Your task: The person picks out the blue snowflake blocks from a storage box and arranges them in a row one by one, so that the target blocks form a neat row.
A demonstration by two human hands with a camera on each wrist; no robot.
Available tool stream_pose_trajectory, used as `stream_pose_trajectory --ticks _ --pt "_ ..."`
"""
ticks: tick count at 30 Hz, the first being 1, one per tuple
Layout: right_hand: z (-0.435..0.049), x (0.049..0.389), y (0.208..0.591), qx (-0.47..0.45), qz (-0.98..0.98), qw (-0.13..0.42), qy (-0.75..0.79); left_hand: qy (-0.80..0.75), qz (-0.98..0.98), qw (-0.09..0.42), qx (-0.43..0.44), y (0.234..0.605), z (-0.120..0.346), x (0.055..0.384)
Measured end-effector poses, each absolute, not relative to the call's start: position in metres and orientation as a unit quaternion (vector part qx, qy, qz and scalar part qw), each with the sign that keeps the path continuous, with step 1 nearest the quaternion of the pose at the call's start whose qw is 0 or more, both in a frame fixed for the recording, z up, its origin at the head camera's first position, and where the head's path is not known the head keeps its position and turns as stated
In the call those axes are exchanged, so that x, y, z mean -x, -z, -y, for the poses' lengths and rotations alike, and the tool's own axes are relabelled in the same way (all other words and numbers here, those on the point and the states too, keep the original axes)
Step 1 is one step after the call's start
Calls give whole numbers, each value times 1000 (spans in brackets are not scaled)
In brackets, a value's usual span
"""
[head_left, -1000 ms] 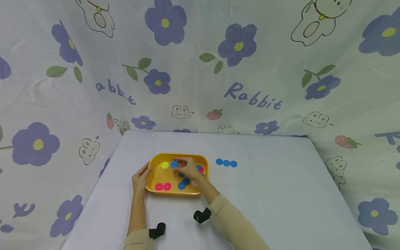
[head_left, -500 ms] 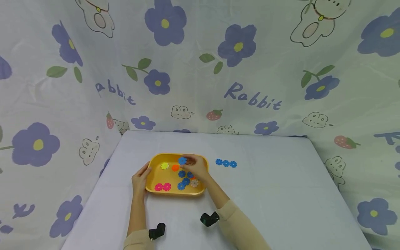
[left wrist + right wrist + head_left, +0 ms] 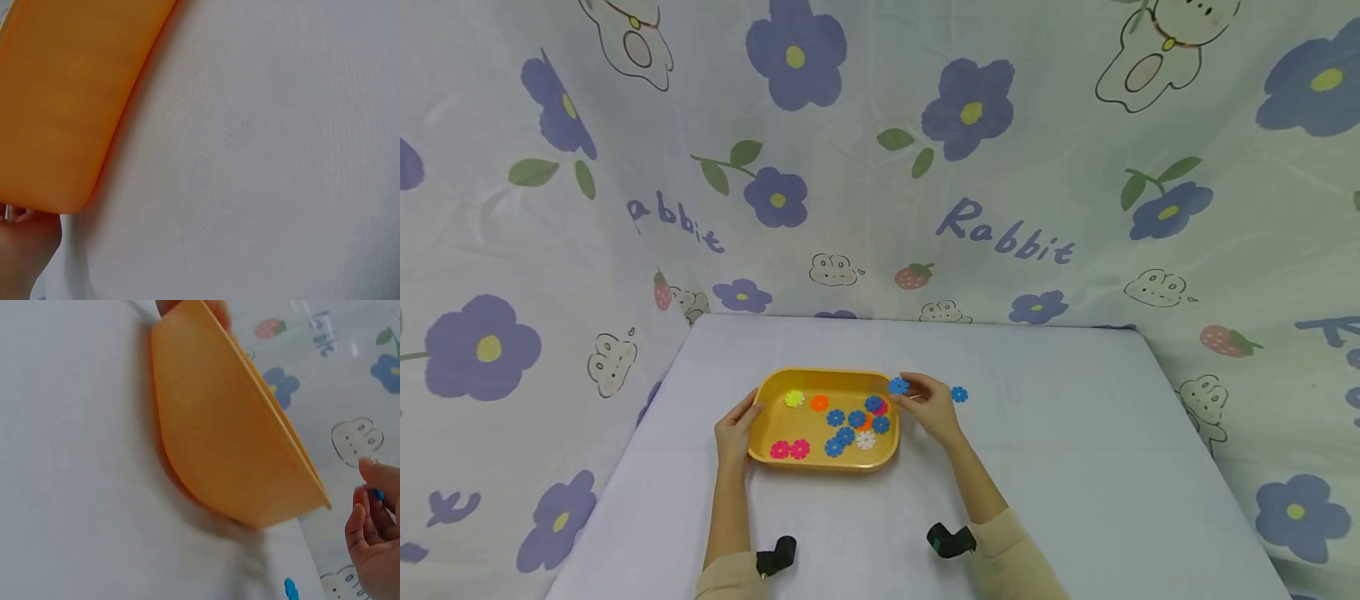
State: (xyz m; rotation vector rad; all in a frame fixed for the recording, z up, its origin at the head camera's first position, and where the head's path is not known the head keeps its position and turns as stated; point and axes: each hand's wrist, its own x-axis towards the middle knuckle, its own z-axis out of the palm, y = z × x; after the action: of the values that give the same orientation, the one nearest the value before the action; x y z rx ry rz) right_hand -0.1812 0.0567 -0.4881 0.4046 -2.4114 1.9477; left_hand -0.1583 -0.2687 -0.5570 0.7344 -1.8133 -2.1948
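Observation:
My left hand (image 3: 733, 429) grips the left end of a yellow tray (image 3: 820, 467), thumb over the rim. In the left wrist view, that hand (image 3: 28, 250) shows below the tray's corner. Just past the tray's right rim, my right hand (image 3: 934, 408) pinches a blue snowflake disc (image 3: 898, 386) between thumb and fingers. The right wrist view shows the hand (image 3: 378, 537) with only a bit of the blue disc visible. Inside the tray lie several blue discs (image 3: 846, 436), joined pink discs (image 3: 790, 449), a yellow disc (image 3: 794, 398), an orange disc (image 3: 819, 403) and a white disc (image 3: 866, 440).
On the white table (image 3: 1060, 467), right of the tray, lies a row of blue discs, mostly hidden behind my right hand; its end disc (image 3: 959, 394) shows. A patterned cloth (image 3: 865, 208) hangs behind and at the sides. Each wrist carries a black camera (image 3: 951, 541).
My right hand has lifted the blue disc from the tray and carried it rightward past the right rim, uncovering the orange disc and others. My left hand has stayed on the tray.

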Motion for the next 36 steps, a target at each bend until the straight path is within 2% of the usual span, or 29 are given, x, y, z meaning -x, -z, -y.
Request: stream_pose_trajectory --ticks 5,9,18,26,36 --pt "-93 191 517 -101 786 73 -606 738 619 100 -249 557 269 158" --pt "-126 201 546 -68 801 100 -586 739 618 100 -249 557 269 158" --pt "-174 208 573 -10 833 87 -546 738 620 91 -250 556 270 159" --pt "-186 216 583 -49 834 132 -534 741 618 88 -246 556 268 159" --pt "-185 217 586 -8 902 85 -424 735 624 89 -250 556 268 158"
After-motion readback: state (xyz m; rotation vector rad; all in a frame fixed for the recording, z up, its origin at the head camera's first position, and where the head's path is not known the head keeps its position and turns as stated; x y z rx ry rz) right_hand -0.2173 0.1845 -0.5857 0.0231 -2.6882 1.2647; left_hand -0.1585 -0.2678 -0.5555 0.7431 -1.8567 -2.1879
